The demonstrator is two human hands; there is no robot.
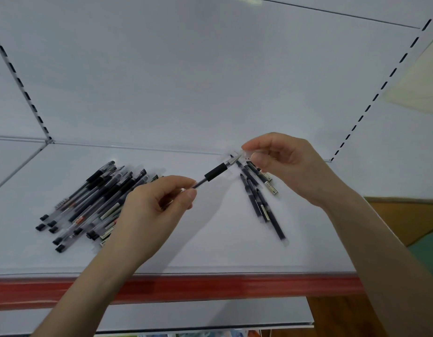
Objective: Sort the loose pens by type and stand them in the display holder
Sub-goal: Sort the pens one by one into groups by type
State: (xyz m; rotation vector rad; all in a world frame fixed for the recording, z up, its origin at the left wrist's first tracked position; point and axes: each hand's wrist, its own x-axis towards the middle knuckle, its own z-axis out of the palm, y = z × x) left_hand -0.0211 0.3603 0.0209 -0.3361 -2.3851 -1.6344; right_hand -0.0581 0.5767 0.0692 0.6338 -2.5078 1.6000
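My left hand [157,203] pinches the barrel of an uncapped pen with a black rubber grip [215,172], its metal tip pointing up and right. My right hand [283,164] pinches a small clear cap [245,152] just beyond that tip. A pile of several black-capped clear pens [89,203] lies on the white shelf [210,239] at the left, partly behind my left hand. A smaller group of several dark pens [261,198] lies fanned out below my right hand. No display holder is in view.
The shelf has a red front strip [186,288] and a white back panel. Slotted uprights [20,81] run up both sides. A lower white shelf [210,314] shows beneath. Wooden floor and a green patch [424,251] lie at the right.
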